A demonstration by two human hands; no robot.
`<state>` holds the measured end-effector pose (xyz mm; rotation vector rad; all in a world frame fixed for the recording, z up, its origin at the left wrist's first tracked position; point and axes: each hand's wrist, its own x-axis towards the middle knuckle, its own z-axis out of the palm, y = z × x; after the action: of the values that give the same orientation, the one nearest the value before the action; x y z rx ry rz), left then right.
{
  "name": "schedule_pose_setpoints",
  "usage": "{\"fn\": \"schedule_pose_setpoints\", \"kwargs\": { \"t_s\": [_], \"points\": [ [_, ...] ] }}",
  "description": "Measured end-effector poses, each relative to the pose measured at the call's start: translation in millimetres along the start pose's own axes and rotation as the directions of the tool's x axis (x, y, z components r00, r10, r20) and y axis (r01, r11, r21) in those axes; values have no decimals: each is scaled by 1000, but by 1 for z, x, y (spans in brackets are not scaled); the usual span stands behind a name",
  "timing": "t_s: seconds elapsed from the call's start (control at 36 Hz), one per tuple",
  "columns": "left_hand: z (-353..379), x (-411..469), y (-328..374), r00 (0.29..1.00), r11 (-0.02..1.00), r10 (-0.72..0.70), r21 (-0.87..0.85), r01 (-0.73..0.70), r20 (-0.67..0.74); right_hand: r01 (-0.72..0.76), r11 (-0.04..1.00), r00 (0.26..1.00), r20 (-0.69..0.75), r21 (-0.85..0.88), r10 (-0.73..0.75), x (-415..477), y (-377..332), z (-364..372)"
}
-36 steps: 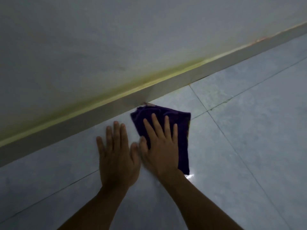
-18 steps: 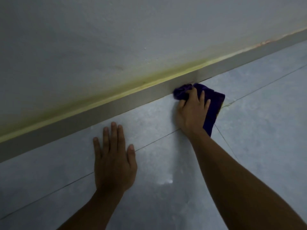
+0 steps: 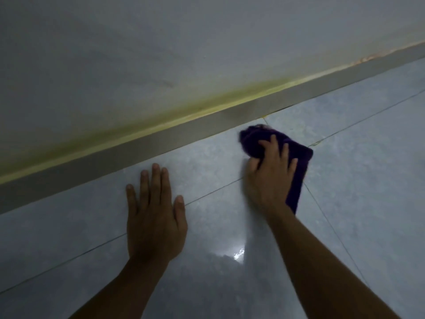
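A dark purple cloth lies bunched on the pale tiled floor, close to the skirting board. My right hand lies on top of it with the fingers curled into the fabric, gripping it against the tiles. The cloth's near end sticks out to the right of my wrist. My left hand rests flat on the floor to the left, fingers straight and together, holding nothing.
A grey skirting board runs diagonally from lower left to upper right, with a yellow-green stained strip above it and a grey wall beyond. Grout lines cross the glossy tiles; a light glare shows between my arms.
My right hand first pushed the cloth away to the skirting board, then drew it back a little from the board, fingers now curled into it. My left hand stays flat in place.
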<state>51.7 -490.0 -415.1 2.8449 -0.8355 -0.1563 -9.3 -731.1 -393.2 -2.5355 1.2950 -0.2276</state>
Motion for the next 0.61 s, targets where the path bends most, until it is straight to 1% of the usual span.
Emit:
{"fn": "schedule_pose_setpoints", "kwargs": {
  "t_s": [0.06, 0.11, 0.19, 0.25, 0.39, 0.44, 0.53, 0.56, 0.61],
  "points": [
    [0, 0, 0, 1000, 1000, -5, -7, 5, -1, -136, 990, 991, -8, -45, 135, 28, 15, -4],
    [0, 0, 1, 1000, 1000, -10, -18, 10, -4, -231, 969, 972, 12, -83, 233, 53, 22, -6],
    [-1, 0, 1, 1000, 1000, -7, -24, 6, -8, -297, 948, 952, 47, -112, 304, 77, 11, -3],
    [-2, 0, 2, 1000, 1000, -4, -25, 4, 6, -292, 949, 951, 69, -117, 301, 80, -4, 1],
    [-4, 0, 2, 999, 999, -18, -46, 19, 34, -206, 969, 972, 82, -136, 218, 61, -36, 12],
    [-4, 0, 3, 999, 999, -13, -49, 15, 38, -144, 978, 981, 109, -152, 161, 43, -47, 16],
    [-5, 0, 3, 998, 999, -13, -33, 15, 55, 54, 983, 988, 150, -177, -27, 3, -66, 21],
    [-6, 0, 3, 998, 1000, -12, -27, 14, 64, 139, 976, 978, 175, -165, -110, -12, -71, 22],
    [-6, 2, 1, 996, 1000, -3, -23, 5, 84, 313, 942, 930, 238, -117, -280, -38, -76, 24]
  ]
}}
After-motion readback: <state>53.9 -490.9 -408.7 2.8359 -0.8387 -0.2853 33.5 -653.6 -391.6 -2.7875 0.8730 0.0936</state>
